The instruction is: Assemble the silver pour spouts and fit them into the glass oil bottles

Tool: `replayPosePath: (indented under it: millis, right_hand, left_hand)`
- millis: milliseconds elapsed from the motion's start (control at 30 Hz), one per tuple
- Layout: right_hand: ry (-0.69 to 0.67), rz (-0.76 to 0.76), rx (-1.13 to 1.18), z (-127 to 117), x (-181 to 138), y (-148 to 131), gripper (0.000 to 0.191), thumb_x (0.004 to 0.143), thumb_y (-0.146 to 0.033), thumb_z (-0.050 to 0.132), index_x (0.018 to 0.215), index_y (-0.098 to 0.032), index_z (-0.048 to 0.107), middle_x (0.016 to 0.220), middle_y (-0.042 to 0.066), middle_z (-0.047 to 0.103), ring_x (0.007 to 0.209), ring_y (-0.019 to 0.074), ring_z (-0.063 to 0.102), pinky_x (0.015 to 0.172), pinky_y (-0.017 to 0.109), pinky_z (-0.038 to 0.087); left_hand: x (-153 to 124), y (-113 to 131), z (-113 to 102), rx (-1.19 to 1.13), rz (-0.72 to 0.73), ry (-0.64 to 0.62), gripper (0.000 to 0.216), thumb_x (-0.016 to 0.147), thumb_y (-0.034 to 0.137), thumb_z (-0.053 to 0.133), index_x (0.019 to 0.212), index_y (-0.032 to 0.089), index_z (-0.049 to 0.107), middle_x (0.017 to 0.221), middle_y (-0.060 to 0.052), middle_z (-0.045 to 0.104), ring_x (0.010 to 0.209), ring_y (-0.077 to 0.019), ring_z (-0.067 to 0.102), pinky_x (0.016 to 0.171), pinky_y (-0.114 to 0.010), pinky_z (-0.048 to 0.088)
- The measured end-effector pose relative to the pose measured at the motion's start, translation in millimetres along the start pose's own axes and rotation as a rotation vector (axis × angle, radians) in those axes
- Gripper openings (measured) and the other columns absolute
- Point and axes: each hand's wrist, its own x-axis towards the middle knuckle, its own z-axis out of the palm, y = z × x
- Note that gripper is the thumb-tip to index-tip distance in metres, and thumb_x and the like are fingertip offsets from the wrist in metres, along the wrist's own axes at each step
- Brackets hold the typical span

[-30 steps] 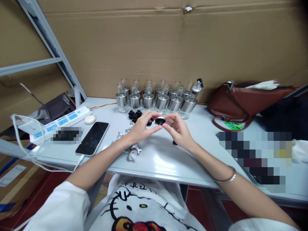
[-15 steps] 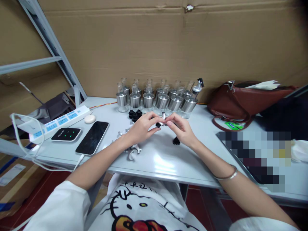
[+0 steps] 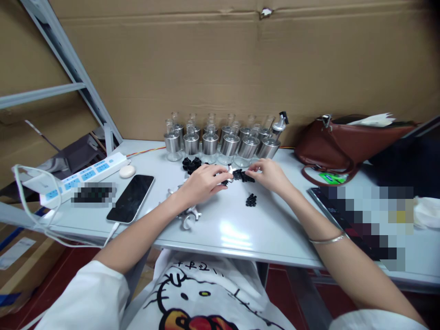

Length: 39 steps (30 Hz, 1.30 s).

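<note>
Before a cardboard wall [image 3: 220, 59], a pale table [image 3: 282, 243] bears two rows of steel-banded glass bottles [image 3: 210, 143], a person's hands at work in front of them. The left hand [image 3: 205, 183] is curled in a pinch; opposite, the right hand [image 3: 270, 174] reaches in with thumb and forefinger drawn near each other. Black stoppers [image 3: 191, 165] cluster behind the left hand, and loose silver parts [image 3: 189, 222] lie beside its forearm. A heap of small black pieces [image 3: 244, 176] sits at the right fingertips; whether one is gripped cannot be told. Between left thumb and fingers, a silver fitting shows [image 3: 230, 170], its dark underside partly hidden. Good handling here likely means a light, steady left pinch, and right fingertips that part one piece without scattering the heap. Smallest of all, black rings [image 3: 251, 200] lie nearer the person, best kept clear of the wrist.
</note>
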Motion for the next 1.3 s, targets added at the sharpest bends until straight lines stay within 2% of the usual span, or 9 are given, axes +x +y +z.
replayPosePath:
  millis: [233, 467, 533, 600, 700, 800, 1000, 1300]
  right_hand:
    - [-0.020, 0.033, -0.276, 4.1, -12.0, -27.8, 0.023, 0.081, -0.033, 0.058, 0.070, -0.016, 0.070, 0.079, 0.012, 0.064, 0.086, 0.0288, 0.055, 0.068, 0.035, 0.035]
    - [-0.084, 0.043, -0.300, 6.4, -12.7, -30.5, 0.018, 0.080, -0.024, 0.055, 0.071, -0.015, 0.067, 0.082, 0.013, 0.064, 0.089, 0.0286, 0.054, 0.069, 0.034, 0.036]
    - [-0.047, 0.040, -0.276, 6.7, -12.0, -29.0, 0.017, 0.081, -0.024, 0.055, 0.069, -0.015, 0.065, 0.081, 0.013, 0.064, 0.088, 0.0287, 0.055, 0.070, 0.035, 0.037]
    - [0.051, 0.021, -0.212, 6.5, -11.5, -28.1, 0.017, 0.082, -0.025, 0.054, 0.070, -0.016, 0.063, 0.081, 0.013, 0.063, 0.086, 0.0282, 0.056, 0.070, 0.036, 0.039]
    - [0.238, -0.061, 0.022, 4.7, -11.9, -31.0, 0.015, 0.086, -0.026, 0.049, 0.076, -0.018, 0.058, 0.079, 0.009, 0.063, 0.077, 0.0231, 0.057, 0.068, 0.033, 0.041]
    - [0.341, -0.138, 0.256, 1.5, -14.9, -39.4, 0.017, 0.089, -0.030, 0.048, 0.076, -0.020, 0.053, 0.071, 0.004, 0.061, 0.062, 0.0167, 0.055, 0.060, 0.028, 0.042]
    - [0.346, -0.286, 0.348, -2.2, -21.5, -54.2, 0.025, 0.091, -0.039, 0.048, 0.073, -0.021, 0.052, 0.066, 0.002, 0.060, 0.057, 0.0145, 0.055, 0.056, 0.027, 0.043]
    - [0.318, -0.357, 0.316, -1.9, -20.8, -53.1, 0.018, 0.090, -0.028, 0.051, 0.073, -0.021, 0.050, 0.064, 0.001, 0.058, 0.056, 0.0132, 0.051, 0.051, 0.024, 0.039]
  left_hand:
    - [-0.7, -1.4, 1.3, -0.024, -0.006, -0.043, 0.021, 0.087, 0.028, 0.057, 0.105, 0.016, 0.056, 0.102, -0.006, 0.067, 0.095, -0.0187, 0.063, 0.081, -0.030, 0.045]
    - [-0.4, -1.8, 2.6, 0.039, 0.016, -0.013, 0.029, 0.087, 0.029, 0.057, 0.113, 0.015, 0.053, 0.098, -0.007, 0.066, 0.089, -0.0174, 0.062, 0.079, -0.029, 0.045]
    - [-0.2, -1.5, 2.7, 0.035, 0.017, -0.018, 0.029, 0.088, 0.029, 0.056, 0.113, 0.016, 0.053, 0.098, -0.006, 0.066, 0.089, -0.0171, 0.062, 0.079, -0.029, 0.044]
    - [0.1, -1.1, 2.3, 0.019, 0.012, -0.026, 0.027, 0.089, 0.028, 0.055, 0.112, 0.017, 0.054, 0.098, -0.006, 0.065, 0.088, -0.0164, 0.061, 0.080, -0.029, 0.044]
    - [0.4, -0.7, 1.1, 0.004, 0.003, -0.036, 0.024, 0.089, 0.026, 0.055, 0.112, 0.018, 0.055, 0.100, -0.006, 0.064, 0.091, -0.0164, 0.060, 0.083, -0.030, 0.042]
    - [0.4, -0.9, 0.5, 0.010, 0.005, -0.061, 0.023, 0.089, 0.023, 0.055, 0.111, 0.019, 0.056, 0.100, -0.007, 0.064, 0.096, -0.0176, 0.059, 0.086, -0.032, 0.041]
    - [-0.3, -2.0, 1.6, 0.017, 0.008, -0.068, 0.024, 0.088, 0.022, 0.056, 0.112, 0.018, 0.057, 0.101, -0.008, 0.063, 0.097, -0.0183, 0.058, 0.086, -0.033, 0.040]
    - [-0.4, -2.7, 1.5, 0.050, -0.007, -0.077, 0.025, 0.089, 0.026, 0.054, 0.113, 0.019, 0.057, 0.101, -0.007, 0.064, 0.097, -0.0184, 0.058, 0.088, -0.033, 0.038]
